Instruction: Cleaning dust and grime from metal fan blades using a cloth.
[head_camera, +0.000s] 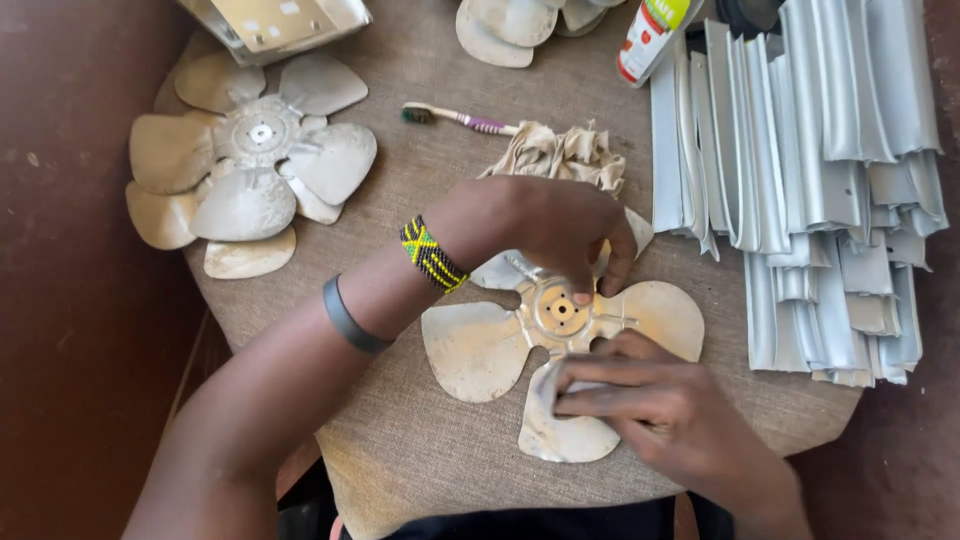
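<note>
A dull metal fan blade with several petal-shaped vanes lies flat on the cloth-covered table. My left hand reaches over it and presses fingertips on the round hub with its centre hole. My right hand holds a small pale cloth pressed against the near vane. A beaded green and yellow bracelet and a grey band sit on my left wrist.
Stacked fan blades lie at the left. A toothbrush and a crumpled rag sit behind the hands. Piled grey metal strips fill the right side. A tube and more blades are at the far edge.
</note>
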